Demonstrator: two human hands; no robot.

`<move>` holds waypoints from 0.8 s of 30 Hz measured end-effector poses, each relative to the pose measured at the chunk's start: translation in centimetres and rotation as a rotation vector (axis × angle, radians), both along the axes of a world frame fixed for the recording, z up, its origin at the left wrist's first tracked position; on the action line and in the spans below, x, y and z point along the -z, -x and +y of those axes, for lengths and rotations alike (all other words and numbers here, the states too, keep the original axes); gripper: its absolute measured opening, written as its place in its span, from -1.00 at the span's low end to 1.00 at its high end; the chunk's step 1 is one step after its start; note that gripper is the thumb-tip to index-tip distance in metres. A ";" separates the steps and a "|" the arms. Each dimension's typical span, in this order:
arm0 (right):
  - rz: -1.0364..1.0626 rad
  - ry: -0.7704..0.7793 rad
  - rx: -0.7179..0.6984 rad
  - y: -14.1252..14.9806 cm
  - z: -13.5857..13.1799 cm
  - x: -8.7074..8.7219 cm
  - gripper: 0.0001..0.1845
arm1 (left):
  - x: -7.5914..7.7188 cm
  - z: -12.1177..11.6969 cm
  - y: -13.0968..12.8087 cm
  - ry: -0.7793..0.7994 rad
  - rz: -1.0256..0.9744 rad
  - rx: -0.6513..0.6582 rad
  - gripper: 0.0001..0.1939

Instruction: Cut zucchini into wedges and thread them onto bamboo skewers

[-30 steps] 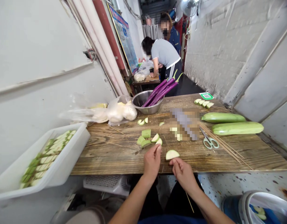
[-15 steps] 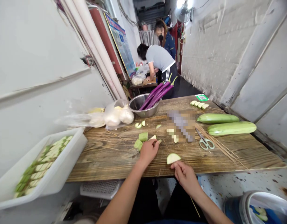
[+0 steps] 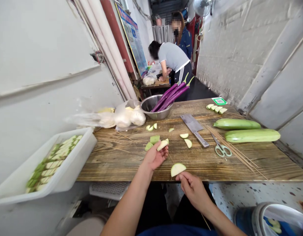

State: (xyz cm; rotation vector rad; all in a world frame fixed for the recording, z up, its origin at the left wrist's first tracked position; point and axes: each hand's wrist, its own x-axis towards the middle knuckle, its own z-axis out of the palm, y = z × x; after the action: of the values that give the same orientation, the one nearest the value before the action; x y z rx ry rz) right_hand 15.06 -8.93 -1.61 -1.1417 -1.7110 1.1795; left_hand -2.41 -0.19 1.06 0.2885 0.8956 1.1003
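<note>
A pale half-round zucchini slice (image 3: 163,144) is held in my left hand (image 3: 154,159), palm turned up and fingers curled beneath it. My right hand (image 3: 194,190) pinches a thin wooden skewer (image 3: 205,221), whose lower end sticks out below the wrist. On the skewer's upper part sits another half-round zucchini slice (image 3: 178,169), just above my right fingertips. Green-skinned zucchini chunks (image 3: 154,140) lie right behind my left hand. Two loose slices (image 3: 188,143) rest on the table nearby, to the left of the cleaver (image 3: 194,129).
Scissors (image 3: 223,150), loose skewers (image 3: 236,154) and two whole zucchinis (image 3: 252,135) lie to the right. Eggplants (image 3: 169,98) lean in a metal bowl (image 3: 147,110). A white tub (image 3: 75,164) of skewered slices stands left, a bucket (image 3: 258,213) lower right. Two people (image 3: 174,55) are behind.
My left hand has lifted a zucchini slice from beside the chunks and turned palm up. My right hand has brought the skewered slice slightly left. The view has shifted a little.
</note>
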 end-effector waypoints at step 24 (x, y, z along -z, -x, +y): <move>-0.037 0.045 -0.018 0.5 -0.1 0.1 -0.69 | -0.5 -0.5 0.0 0.039 0.012 -0.079 -0.77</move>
State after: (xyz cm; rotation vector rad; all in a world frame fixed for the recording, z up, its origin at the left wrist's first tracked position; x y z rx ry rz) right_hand 14.51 -9.08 -1.68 -1.1839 -1.7334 1.2209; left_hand -2.37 -0.68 1.61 0.2296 0.9451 1.1537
